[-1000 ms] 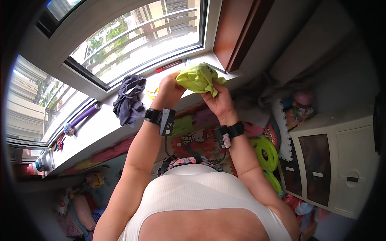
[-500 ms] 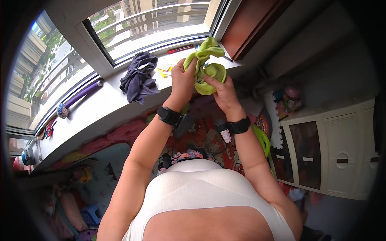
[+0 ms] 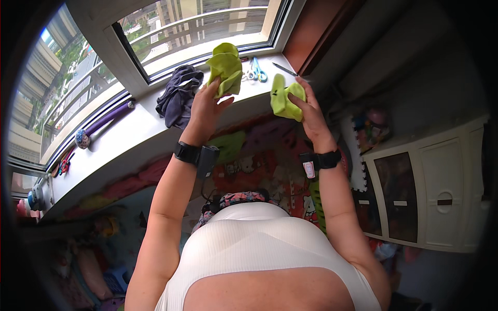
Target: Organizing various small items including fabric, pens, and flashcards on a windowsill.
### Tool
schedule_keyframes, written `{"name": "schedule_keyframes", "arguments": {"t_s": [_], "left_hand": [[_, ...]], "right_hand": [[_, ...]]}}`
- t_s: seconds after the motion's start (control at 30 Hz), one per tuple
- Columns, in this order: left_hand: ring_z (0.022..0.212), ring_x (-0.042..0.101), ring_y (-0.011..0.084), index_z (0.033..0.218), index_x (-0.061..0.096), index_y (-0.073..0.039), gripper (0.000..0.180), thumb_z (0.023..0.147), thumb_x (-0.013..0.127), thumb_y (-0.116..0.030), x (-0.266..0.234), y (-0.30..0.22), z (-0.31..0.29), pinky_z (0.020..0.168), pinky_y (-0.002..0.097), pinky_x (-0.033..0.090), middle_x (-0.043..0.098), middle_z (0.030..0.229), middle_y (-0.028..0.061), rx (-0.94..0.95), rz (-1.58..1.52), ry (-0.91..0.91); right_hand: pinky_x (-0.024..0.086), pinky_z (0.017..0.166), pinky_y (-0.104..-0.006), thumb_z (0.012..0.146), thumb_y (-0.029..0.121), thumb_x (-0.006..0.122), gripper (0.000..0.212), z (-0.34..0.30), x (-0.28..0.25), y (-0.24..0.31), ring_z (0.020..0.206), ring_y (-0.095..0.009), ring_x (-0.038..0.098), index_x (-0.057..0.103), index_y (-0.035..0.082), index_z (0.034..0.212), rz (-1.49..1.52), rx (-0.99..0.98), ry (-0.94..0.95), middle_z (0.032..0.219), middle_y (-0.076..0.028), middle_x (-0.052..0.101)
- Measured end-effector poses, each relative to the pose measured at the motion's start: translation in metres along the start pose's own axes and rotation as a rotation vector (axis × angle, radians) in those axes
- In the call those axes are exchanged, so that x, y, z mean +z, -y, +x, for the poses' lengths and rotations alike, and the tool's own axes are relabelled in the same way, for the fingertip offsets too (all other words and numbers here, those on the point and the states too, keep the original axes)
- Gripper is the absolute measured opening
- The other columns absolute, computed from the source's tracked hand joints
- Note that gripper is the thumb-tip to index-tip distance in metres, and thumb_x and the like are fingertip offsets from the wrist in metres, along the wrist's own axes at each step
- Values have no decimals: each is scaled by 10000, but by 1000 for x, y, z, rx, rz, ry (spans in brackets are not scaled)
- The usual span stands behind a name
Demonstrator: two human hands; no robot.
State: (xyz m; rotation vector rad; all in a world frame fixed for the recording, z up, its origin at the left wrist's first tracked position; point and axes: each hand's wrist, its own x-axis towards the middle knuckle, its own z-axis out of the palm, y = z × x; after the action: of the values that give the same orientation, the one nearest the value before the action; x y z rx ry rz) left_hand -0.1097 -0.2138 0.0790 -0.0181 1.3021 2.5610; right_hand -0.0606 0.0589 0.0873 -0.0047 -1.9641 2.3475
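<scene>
Above the white window sill (image 3: pixel 129 129), the left hand's fingertips are closed on the lower edge of one lime-green cloth (image 3: pixel 225 67), while one digit stands out to the right below it, free of the fabric; how firm this hold is cannot be told. The right hand's thumb and fingers are closed around a second lime-green cloth (image 3: pixel 284 103), bearing a small dark mark, with the fabric standing out to the left of the fingers. The left hand (image 3: pixel 204 106) and right hand (image 3: pixel 313 118) are apart, a clear gap lying between the two cloths. In the inspector's judgement, cloth this soft is best pinched through a full fold, thumb opposing fingers, since a grip on one loose flap may slip; the left hold would gain from that free digit being brought onto the fabric. Keeping both pieces apart and up off the sill should prevent snagging or mixing. Just left of the left hand lies a crumpled dark cloth (image 3: pixel 178 98); between and beyond the hands rest light-blue scissors (image 3: pixel 258 72), best kept clear of, and a dark pen (image 3: pixel 284 68) lies farther right, near the red-brown panel (image 3: pixel 316 36).
</scene>
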Motion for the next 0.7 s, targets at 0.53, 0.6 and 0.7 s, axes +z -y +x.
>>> {"name": "schedule_keyframes", "arguments": {"t_s": [0.53, 0.6, 0.7], "left_hand": [[697, 637, 97, 998, 696, 24, 186, 921, 667, -143, 11, 35, -7, 643, 226, 497, 697, 814, 56, -287, 752, 315], [691, 627, 86, 985, 703, -2, 160, 930, 654, -144, -16, 32, -11, 639, 205, 487, 691, 788, 39, -229, 846, 225], [671, 630, 86, 979, 698, -12, 188, 945, 647, -190, -55, 27, -17, 628, 229, 506, 680, 754, 42, -161, 806, 113]], "right_hand": [[530, 806, -326, 934, 232, 672, 304, 37, -49, -18, 916, -180, 660, 649, -4, 1123, 339, 8, -473, 1071, -70, 680], [542, 822, -359, 955, 261, 638, 335, 45, -103, -35, 954, -215, 665, 622, 2, 1167, 514, -33, -659, 1105, -82, 670], [538, 866, -378, 958, 293, 634, 354, 33, -130, -13, 1020, -227, 650, 609, 27, 1190, 407, -90, -602, 1139, -79, 658]]}}
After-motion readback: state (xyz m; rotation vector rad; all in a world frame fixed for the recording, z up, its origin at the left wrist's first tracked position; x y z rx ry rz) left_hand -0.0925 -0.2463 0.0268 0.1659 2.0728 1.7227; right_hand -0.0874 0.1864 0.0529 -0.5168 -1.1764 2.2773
